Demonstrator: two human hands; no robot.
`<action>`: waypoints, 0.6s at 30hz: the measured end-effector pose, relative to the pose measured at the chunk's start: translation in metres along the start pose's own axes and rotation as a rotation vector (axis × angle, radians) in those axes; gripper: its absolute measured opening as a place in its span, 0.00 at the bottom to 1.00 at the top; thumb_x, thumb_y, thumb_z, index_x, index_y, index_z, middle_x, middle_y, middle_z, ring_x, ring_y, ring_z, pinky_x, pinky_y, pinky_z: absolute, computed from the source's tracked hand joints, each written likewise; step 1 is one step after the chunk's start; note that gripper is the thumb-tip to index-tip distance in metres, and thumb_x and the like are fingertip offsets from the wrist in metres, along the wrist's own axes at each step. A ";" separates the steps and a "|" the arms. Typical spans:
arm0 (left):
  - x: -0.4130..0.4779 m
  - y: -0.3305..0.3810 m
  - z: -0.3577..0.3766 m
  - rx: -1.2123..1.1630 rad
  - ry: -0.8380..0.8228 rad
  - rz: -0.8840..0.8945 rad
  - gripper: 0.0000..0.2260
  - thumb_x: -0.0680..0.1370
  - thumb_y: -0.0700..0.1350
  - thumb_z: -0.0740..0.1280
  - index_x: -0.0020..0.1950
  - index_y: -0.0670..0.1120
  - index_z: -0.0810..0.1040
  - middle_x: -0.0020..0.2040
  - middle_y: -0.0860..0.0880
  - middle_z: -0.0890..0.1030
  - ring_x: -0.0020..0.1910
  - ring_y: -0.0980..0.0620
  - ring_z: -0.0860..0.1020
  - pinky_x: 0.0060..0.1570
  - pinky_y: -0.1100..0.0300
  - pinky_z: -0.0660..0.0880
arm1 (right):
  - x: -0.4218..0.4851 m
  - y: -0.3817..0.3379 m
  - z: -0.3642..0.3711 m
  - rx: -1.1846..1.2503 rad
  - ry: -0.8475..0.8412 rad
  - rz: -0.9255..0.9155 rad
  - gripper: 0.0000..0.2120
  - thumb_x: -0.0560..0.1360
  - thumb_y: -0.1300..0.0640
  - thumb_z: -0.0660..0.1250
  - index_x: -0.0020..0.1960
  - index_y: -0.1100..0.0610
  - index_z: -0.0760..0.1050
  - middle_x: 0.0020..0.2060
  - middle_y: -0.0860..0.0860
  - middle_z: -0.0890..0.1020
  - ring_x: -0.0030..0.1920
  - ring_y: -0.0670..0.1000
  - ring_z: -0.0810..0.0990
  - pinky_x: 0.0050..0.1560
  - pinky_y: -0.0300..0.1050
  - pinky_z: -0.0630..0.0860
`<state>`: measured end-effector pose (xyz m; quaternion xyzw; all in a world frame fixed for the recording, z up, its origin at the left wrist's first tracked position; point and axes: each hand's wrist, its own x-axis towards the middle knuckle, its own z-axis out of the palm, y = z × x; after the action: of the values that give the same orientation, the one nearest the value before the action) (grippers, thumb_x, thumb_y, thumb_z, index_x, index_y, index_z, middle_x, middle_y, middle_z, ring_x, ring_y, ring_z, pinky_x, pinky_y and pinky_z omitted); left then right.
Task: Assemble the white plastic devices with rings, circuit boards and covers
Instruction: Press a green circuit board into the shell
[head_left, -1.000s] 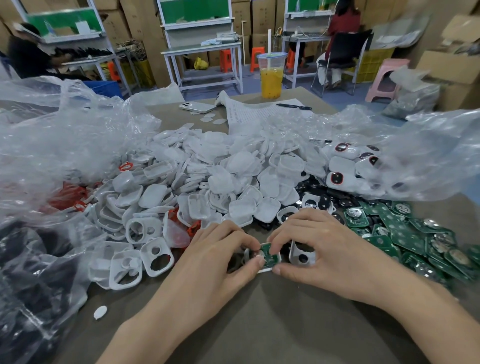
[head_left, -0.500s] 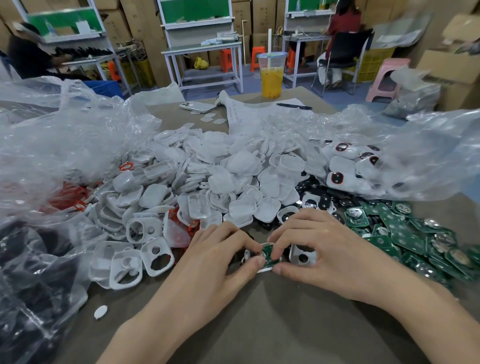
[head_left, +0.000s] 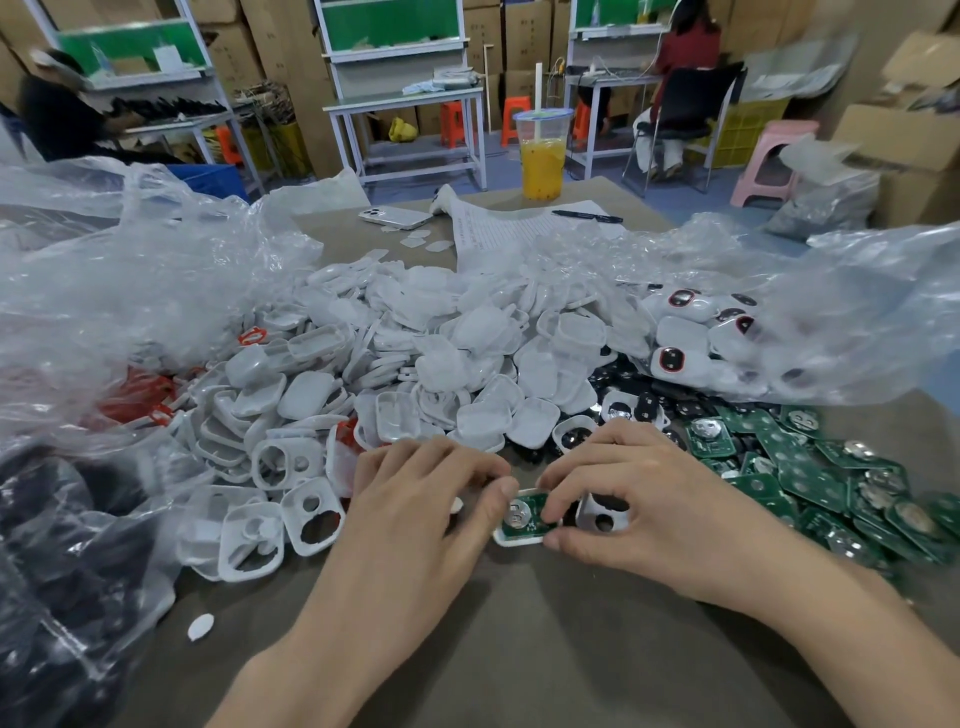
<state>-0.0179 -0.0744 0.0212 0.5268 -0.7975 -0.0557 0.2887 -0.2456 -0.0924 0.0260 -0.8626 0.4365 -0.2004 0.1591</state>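
A white plastic device shell (head_left: 514, 540) with a green circuit board (head_left: 525, 513) lying in it rests on the brown table between my hands. My left hand (head_left: 421, 514) grips its left end, thumb on the board's round metal cell. My right hand (head_left: 639, 504) pinches its right end with forefinger and thumb. Another white shell with holes (head_left: 602, 517) sits half hidden under my right fingers. Behind lies a heap of white covers (head_left: 467, 374). White front frames (head_left: 260, 525) lie at left, green circuit boards (head_left: 810, 478) at right.
Finished white devices (head_left: 685, 343) sit in a clear plastic bag (head_left: 841, 322) at right. More crumpled clear plastic (head_left: 119, 270) covers the left. A cup of orange drink (head_left: 542, 156), a phone (head_left: 395, 215), a pen (head_left: 587, 215) and paper lie at the far edge. People sit at benches beyond.
Both hands stay on the shell and board. My fingers have shifted slightly on it; the assembly has barely moved.
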 end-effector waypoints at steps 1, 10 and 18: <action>0.001 0.000 -0.002 -0.001 0.029 -0.017 0.14 0.81 0.62 0.57 0.51 0.59 0.80 0.47 0.64 0.79 0.51 0.60 0.73 0.59 0.59 0.62 | 0.000 -0.001 -0.001 -0.003 0.007 -0.001 0.10 0.71 0.37 0.68 0.48 0.38 0.82 0.52 0.28 0.78 0.60 0.35 0.66 0.63 0.32 0.59; 0.002 -0.004 -0.002 -0.284 -0.037 -0.126 0.16 0.77 0.68 0.59 0.54 0.62 0.79 0.48 0.63 0.82 0.53 0.61 0.78 0.55 0.64 0.70 | -0.002 -0.012 -0.004 0.006 0.304 -0.066 0.05 0.71 0.47 0.76 0.45 0.46 0.84 0.52 0.36 0.82 0.55 0.42 0.72 0.59 0.34 0.67; 0.009 0.007 -0.006 -0.980 -0.084 -0.308 0.06 0.77 0.57 0.71 0.49 0.57 0.79 0.38 0.49 0.84 0.35 0.56 0.79 0.36 0.67 0.74 | 0.001 -0.025 -0.001 0.456 0.330 0.061 0.12 0.71 0.47 0.77 0.53 0.41 0.80 0.51 0.40 0.81 0.51 0.44 0.81 0.51 0.38 0.76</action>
<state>-0.0227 -0.0778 0.0326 0.4383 -0.6019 -0.4859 0.4577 -0.2284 -0.0791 0.0383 -0.7467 0.4258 -0.4262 0.2819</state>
